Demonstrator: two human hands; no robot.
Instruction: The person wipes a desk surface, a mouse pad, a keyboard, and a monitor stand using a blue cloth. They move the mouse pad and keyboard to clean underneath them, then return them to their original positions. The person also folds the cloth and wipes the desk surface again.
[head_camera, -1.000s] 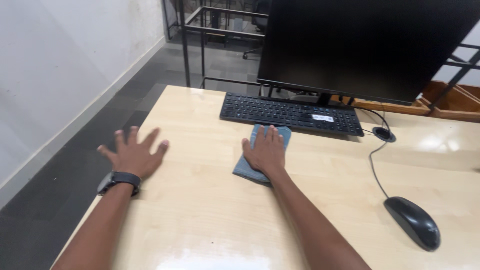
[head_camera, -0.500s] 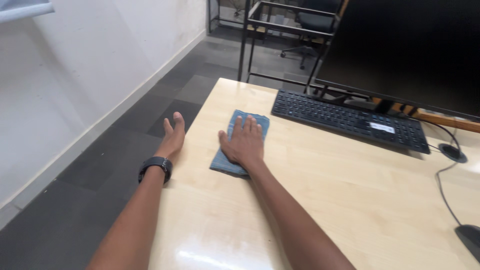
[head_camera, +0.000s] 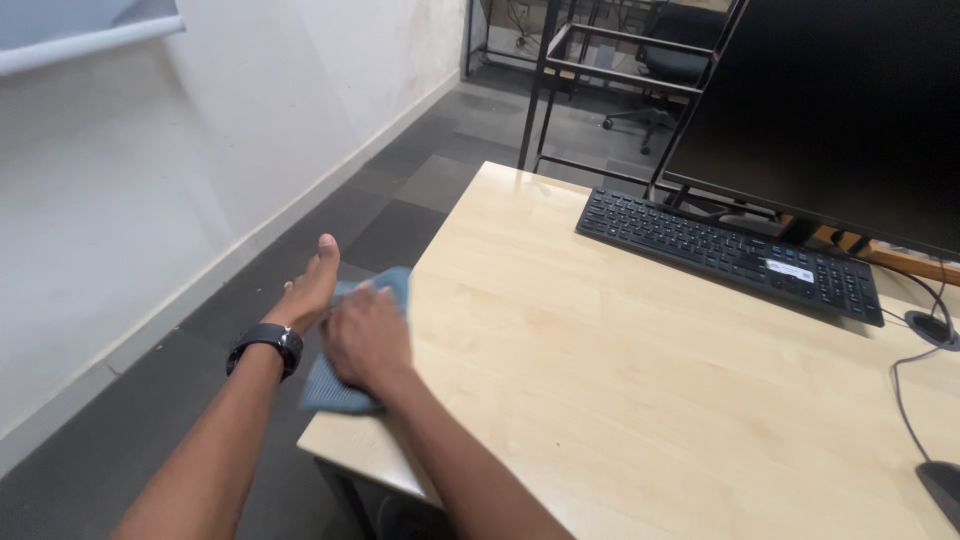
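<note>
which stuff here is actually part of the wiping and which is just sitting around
In use: blue cloth at the desk's left edge, right hand pressing on it, left hand beside it, wooden desk.

Lying about: keyboard, monitor, mouse, cable.

blue cloth | rumpled | overhanging table's left edge
</note>
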